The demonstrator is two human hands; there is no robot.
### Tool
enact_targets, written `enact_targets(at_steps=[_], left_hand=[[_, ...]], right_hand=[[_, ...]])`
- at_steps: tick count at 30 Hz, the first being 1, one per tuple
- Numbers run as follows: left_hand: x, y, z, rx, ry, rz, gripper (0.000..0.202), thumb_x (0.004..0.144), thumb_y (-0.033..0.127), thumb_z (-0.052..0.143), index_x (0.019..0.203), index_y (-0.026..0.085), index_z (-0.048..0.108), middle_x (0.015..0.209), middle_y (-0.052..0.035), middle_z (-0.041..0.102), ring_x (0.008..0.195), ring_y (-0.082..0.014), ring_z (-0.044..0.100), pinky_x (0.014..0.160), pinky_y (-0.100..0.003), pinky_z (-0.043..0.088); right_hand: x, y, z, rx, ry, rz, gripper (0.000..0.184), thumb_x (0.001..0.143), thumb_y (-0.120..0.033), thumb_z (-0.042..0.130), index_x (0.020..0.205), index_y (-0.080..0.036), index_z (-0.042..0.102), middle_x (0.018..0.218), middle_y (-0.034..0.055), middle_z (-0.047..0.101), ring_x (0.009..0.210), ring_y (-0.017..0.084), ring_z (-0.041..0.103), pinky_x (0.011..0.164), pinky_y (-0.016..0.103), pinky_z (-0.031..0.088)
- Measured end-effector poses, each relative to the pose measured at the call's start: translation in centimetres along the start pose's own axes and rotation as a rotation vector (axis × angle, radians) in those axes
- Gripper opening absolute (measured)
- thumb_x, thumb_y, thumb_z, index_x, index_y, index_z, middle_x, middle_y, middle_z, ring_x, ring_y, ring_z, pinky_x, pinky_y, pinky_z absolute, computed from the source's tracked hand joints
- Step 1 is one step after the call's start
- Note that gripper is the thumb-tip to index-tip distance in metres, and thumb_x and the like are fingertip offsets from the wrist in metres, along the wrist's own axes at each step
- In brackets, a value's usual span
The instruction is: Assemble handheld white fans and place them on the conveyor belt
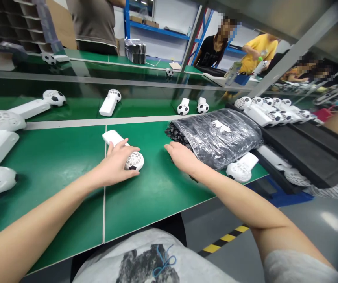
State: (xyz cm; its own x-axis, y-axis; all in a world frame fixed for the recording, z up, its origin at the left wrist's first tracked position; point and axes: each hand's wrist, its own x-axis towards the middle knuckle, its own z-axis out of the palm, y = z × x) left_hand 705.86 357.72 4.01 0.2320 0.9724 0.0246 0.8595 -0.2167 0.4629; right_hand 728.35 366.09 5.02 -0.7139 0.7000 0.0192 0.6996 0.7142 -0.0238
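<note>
1. Loosely closed, the left hand [114,163] grasps a white device [135,161], thumb and fingers on either side of its head; how firmly it presses, I cannot tell.
2. Smooth and block-like, the device's handle angles up-left past the fingers; its round head, an open lattice with black football patches, sits between thumb and forefinger, partly covered.
3. Glossy green worktop [145,200] lies beneath, catching soft reflections.
4. Small black pieces [178,134] fill the bag's open mouth in a rough heap.
5. Bent at the fingers, the right hand [182,157] is at that heap; whether it pinches a piece, I cannot tell.
6. Clear, crinkled plastic bag [224,135] bulges around the rest.
7. Just beside its near edge lies another football-headed device [242,168].
</note>
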Motion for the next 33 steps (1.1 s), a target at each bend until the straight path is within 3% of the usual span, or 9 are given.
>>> enact_targets(at_steps=[3,6,14,22,26,30,33], left_hand=[[-0.1,-0.7,-1.0,-0.126,-0.136,0.073,0.06,0.069,0.027,0.056,0.126,0.022,0.041,0.14,-0.0088,0.034,0.137,-0.0295,0.005,0.107,-0.052,0.017],[-0.3,-0.8,-1.3,-0.199,-0.125,0.084,0.058,0.067,0.02,0.053,0.123,0.02,0.041,0.14,-0.0076,0.035,0.137,-0.0267,0.003,0.108,-0.045,0.021],[-0.6,0.3,-0.3,-0.272,-0.009,0.057,0.039,0.072,0.039,0.058,0.106,0.021,0.051,0.126,-0.0068,0.049,0.137,-0.0286,0.008,0.107,-0.047,0.022],[-0.4,0.2,0.3,-0.275,0.025,0.07,0.031,0.071,0.029,0.055,0.1,0.02,0.05,0.122,-0.0077,0.051,0.136,-0.0258,0.011,0.107,-0.046,0.023],[-0.2,-0.2,0.2,-0.275,0.022,0.09,0.032,0.071,0.028,0.055,0.101,0.021,0.049,0.123,-0.0081,0.05,0.136,-0.0257,0.011,0.107,-0.048,0.022],[-0.2,-0.5,-0.2,-0.264,-0.058,0.177,0.033,0.074,0.028,0.052,0.106,0.023,0.047,0.13,-0.0067,0.042,0.136,-0.0247,0.01,0.107,-0.049,0.021],[-0.3,-0.4,0.0,-0.203,-0.028,0.083,0.044,0.069,0.041,0.061,0.108,0.025,0.049,0.141,-0.0079,0.021,0.134,-0.0333,0.008,0.105,-0.055,0.02]], right_hand=[[0.0,-1.3,-0.3,0.518,0.075,-0.062,0.015,0.085,-0.013,0.048,0.091,-0.017,0.061,0.089,0.0048,0.064,0.081,0.016,0.058,0.075,0.029,0.044],[0.4,-3.1,0.1,0.905,0.053,-0.182,0.005,0.081,-0.021,0.057,0.083,-0.019,0.062,0.084,0.0004,0.064,0.079,0.013,0.058,0.075,0.026,0.045],[2.1,-4.5,1.8,1.143,0.02,-0.199,0.006,0.073,-0.022,0.066,0.073,-0.017,0.062,0.074,-0.0015,0.062,0.072,0.012,0.057,0.071,0.026,0.044],[2.8,-5.0,2.7,1.321,-0.074,-0.085,0.022,0.063,-0.027,0.073,0.064,-0.015,0.055,0.063,-0.0039,0.055,0.059,0.009,0.05,0.06,0.023,0.041],[2.8,-3.8,2.1,1.2,-0.087,-0.041,0.025,0.065,-0.034,0.072,0.069,-0.015,0.056,0.065,-0.0029,0.057,0.06,0.01,0.051,0.059,0.023,0.042],[2.4,0.0,0.7,0.515,0.13,0.143,0.014,0.078,-0.029,0.062,0.083,-0.016,0.063,0.085,0.0056,0.061,0.077,0.015,0.055,0.07,0.028,0.042],[2.0,2.6,0.3,0.133,0.098,0.261,0.012,0.08,-0.026,0.06,0.086,-0.017,0.066,0.09,0.01,0.06,0.084,0.02,0.055,0.069,0.029,0.041]])
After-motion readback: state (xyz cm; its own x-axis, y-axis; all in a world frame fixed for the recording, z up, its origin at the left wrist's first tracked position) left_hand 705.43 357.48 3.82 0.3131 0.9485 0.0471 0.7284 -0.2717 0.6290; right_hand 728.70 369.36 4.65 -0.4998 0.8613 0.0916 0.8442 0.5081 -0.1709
